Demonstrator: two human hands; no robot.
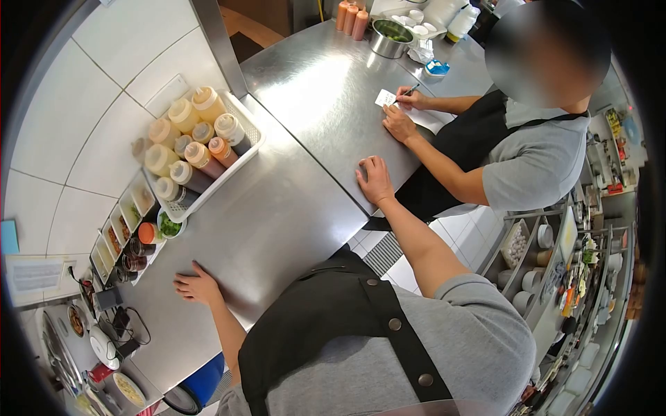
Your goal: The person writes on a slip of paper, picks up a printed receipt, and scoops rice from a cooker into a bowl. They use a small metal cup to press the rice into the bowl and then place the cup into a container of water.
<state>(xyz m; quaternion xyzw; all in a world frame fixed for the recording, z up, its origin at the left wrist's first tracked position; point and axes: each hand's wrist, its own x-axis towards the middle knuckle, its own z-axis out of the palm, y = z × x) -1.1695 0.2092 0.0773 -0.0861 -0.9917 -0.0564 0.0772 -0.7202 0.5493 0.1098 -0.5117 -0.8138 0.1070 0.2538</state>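
My left hand lies on the steel counter with its fingers apart, holding nothing. It is nearest to the row of small condiment containers and jars. My right hand leans on the counter near its edge, fingers bent a little and spread, nothing in it. Beyond it, a co-worker's hands hold a pen against a small white slip of paper on the counter.
A white basket of several squeeze bottles stands along the tiled wall. Sauce bottles and a metal pot sit at the far end. Cables and a black adapter lie at left. The co-worker stands close on my right.
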